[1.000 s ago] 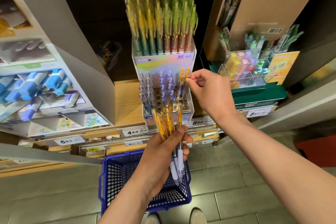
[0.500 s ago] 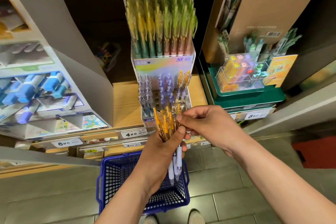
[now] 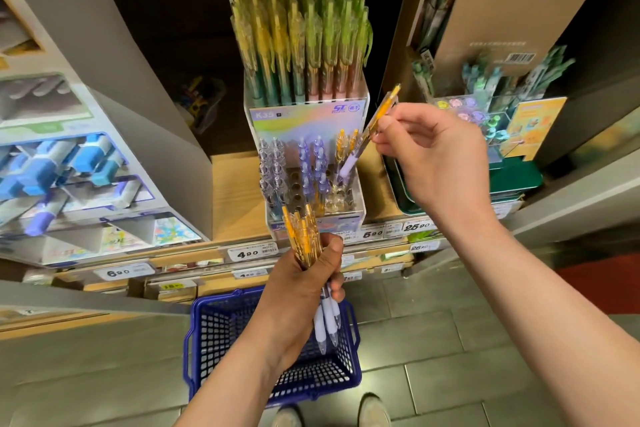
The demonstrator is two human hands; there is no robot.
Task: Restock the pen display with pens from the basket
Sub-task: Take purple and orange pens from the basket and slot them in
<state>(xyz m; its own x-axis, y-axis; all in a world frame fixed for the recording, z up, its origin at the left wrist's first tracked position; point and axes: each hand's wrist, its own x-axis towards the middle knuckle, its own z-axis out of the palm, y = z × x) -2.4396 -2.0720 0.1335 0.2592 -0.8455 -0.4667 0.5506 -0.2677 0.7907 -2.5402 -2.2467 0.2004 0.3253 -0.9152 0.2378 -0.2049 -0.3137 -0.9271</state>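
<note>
The right hand (image 3: 436, 156) pinched one pen (image 3: 369, 130), tilted tip-down toward the display (image 3: 313, 184) just left of it. The left hand (image 3: 301, 291) gripped the bundle (image 3: 304, 236) above the basket (image 3: 273, 350).

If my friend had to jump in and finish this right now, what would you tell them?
Right hand: fingers pinch one orange pen, tilted, tip down over the display, not yet in a hole.
Left hand: grips a bundle of orange pens, clicker ends up.
Basket: on the floor below the left hand; no pens visible inside.
Done: two orange pens stand in the display's right back corner, beside purple and clear ones.
Left: seat the held pen in an empty right-side hole, then feed in the bundle one by one.
</note>
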